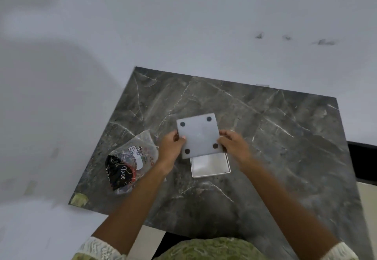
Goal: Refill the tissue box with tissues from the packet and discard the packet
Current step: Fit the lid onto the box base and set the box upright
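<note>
A white square base panel (199,135) with dark round pads at its corners is held above the table, tilted, by both hands. My left hand (171,147) grips its left edge and my right hand (234,145) grips its right edge. Directly beneath, nearer to me, the open white tissue box (210,167) rests on the table with its pale inside showing; the panel hides its far part. The tissue packet (130,162), a crumpled clear plastic bag with a black printed end, lies on the table to the left of my left hand.
The dark grey marble table (265,137) stands against a white wall. Its left edge runs close to the packet. A yellowish patch (79,199) marks the near left corner. A dark strip (362,161) lies beyond the right edge.
</note>
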